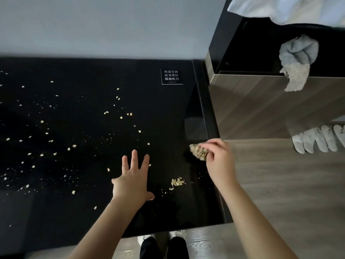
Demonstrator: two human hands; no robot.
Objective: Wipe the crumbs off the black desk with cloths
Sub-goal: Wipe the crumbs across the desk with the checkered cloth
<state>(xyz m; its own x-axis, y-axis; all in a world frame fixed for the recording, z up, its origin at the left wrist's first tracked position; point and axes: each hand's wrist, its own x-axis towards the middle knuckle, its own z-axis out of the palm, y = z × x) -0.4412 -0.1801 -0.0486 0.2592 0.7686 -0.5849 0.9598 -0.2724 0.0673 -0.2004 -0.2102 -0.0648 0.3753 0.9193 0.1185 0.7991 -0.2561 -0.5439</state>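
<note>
The black glass desk [89, 212] fills the left and middle of the head view. Pale crumbs [74, 145] are scattered over it, and a small heap of crumbs [177, 182] lies near its right front corner. My left hand [133, 179] rests flat on the desk, fingers spread, holding nothing. My right hand [218, 157] is at the desk's right edge, closed on a small crumpled beige cloth [198, 152] that touches the surface. Another cloth [296, 60], grey and beige, hangs over the edge of a cabinet at the upper right.
A wood-and-black cabinet [252, 101] stands right of the desk. A white-lettered notice [171, 76] sits at the desk's far right corner. White slippers [321, 140] lie on the wooden floor [280, 184]. My dark shoes [164, 246] show below the desk's front edge. White bedding [291, 8] is at top right.
</note>
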